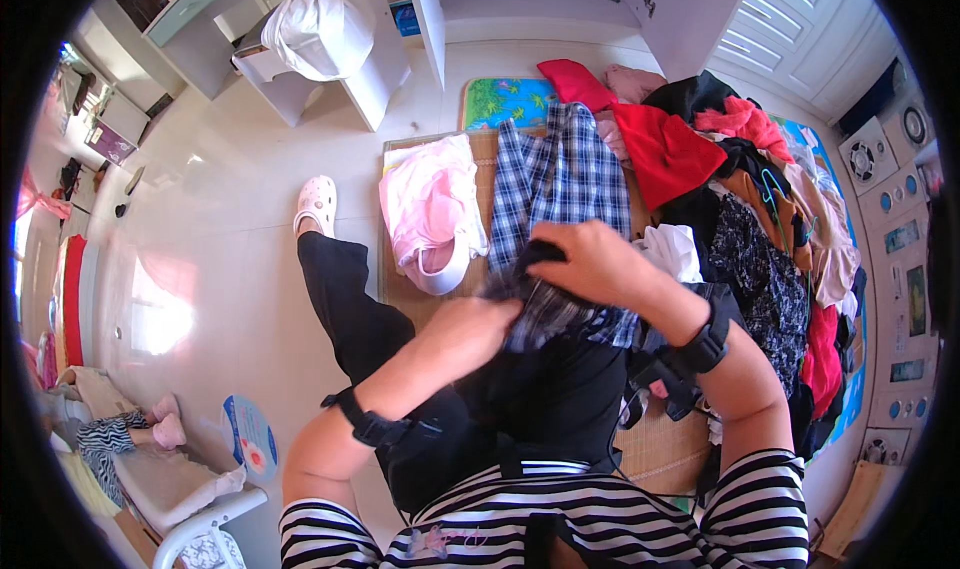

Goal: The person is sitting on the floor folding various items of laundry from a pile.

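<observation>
1. Our left hand [495,319] and right hand [590,259] work close together, both clamped on the dark, bunched near end of the blue plaid garment [578,184], its checked cloth stretching away from us over the ribbed woven mat [660,454].
2. To its left we have a soft pink-and-white garment [430,199]; to its right, crumpled white cloth [672,251] and a rumpled heap topped with red fabric [665,154].
3. Around us gleams the pale, glossy floor [220,199].
</observation>
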{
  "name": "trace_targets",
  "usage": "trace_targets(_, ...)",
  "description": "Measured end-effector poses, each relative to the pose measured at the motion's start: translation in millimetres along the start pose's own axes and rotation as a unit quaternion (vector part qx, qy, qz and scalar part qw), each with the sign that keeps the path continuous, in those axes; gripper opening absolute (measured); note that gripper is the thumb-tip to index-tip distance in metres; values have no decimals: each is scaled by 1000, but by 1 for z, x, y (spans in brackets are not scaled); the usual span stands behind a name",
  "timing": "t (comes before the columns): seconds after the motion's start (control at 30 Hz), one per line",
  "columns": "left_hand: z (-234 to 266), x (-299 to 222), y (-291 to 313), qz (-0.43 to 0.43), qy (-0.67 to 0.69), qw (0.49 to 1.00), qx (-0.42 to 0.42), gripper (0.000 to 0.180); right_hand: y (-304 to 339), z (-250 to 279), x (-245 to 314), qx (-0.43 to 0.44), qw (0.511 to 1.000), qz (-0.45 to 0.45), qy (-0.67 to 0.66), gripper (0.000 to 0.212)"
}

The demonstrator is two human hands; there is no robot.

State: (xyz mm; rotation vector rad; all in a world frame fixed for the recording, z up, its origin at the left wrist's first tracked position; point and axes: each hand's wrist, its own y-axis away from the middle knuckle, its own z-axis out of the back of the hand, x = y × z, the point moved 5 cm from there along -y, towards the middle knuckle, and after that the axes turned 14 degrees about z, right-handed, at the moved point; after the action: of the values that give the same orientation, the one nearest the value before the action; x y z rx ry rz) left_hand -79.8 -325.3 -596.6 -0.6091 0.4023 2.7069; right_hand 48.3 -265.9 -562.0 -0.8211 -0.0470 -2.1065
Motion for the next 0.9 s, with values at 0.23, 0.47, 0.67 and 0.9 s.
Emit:
trace_targets(0.23,59,42,28,74,430,898,-51,25,8,18,-17,-11,992,-84,-95,32)
trace_targets(0.47,116,191,104,112,710,538,-439,35,-2,17,-7,-50,994,-51,-77,30)
trace_targets(0.67,53,143,123,202,719,637,-192,39,-9,8,4,-12,996,-33,-79,29)
trace_targets(0.9,109,86,271,411,369,833,34,38,9,26,21,22,998,5,-52,28)
